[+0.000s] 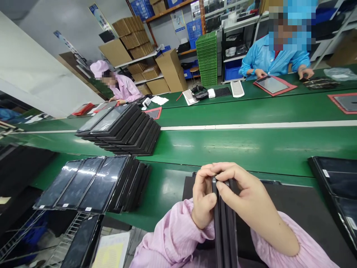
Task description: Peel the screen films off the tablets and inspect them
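Both my hands grip a thin black tablet [223,227] held on edge close to my chest, over a black mat [301,208]. My left hand [203,199] wraps the left face, thumb along the edge. My right hand [248,201] covers the right face, with its fingers curled over the top corner. Pink sleeves cover both my forearms. The tablet's faces are hidden from view.
Stacks of black tablets lie fanned at my left [92,184] and on the green conveyor belt [122,128]. More black screens sit at the right edge [337,186]. Across the belt, a person in pink [122,87] and a person in blue [276,56] work at red-framed trays [275,85].
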